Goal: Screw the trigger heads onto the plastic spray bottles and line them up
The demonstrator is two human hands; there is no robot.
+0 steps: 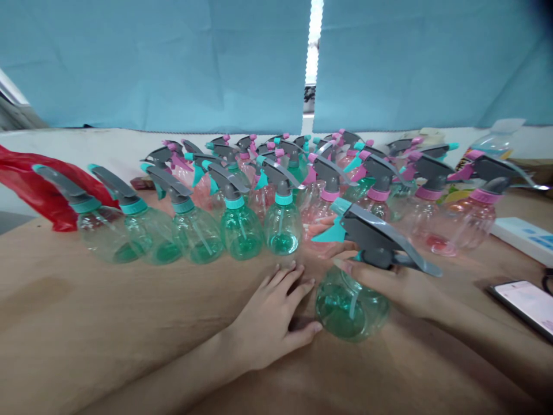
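A green spray bottle (352, 311) with a grey and turquoise trigger head is gripped at its neck by my right hand (375, 276). It tilts slightly, close to the wooden table (129, 323); whether its base touches is hard to tell. My left hand (274, 314) lies flat beside it with fingers spread, its thumb near the bottle's side. Just beyond, a front row holds several green spray bottles (243, 230) on the left and pink spray bottles (470, 219) on the right. More bottles crowd behind, partly hidden.
A red plastic bag (56, 190) lies at the far left. On the right are a phone (527, 302), a white box (527, 236) and a large clear bottle (496, 141). Blue cloth (173, 63) hangs behind the table, with a bright gap near its middle.
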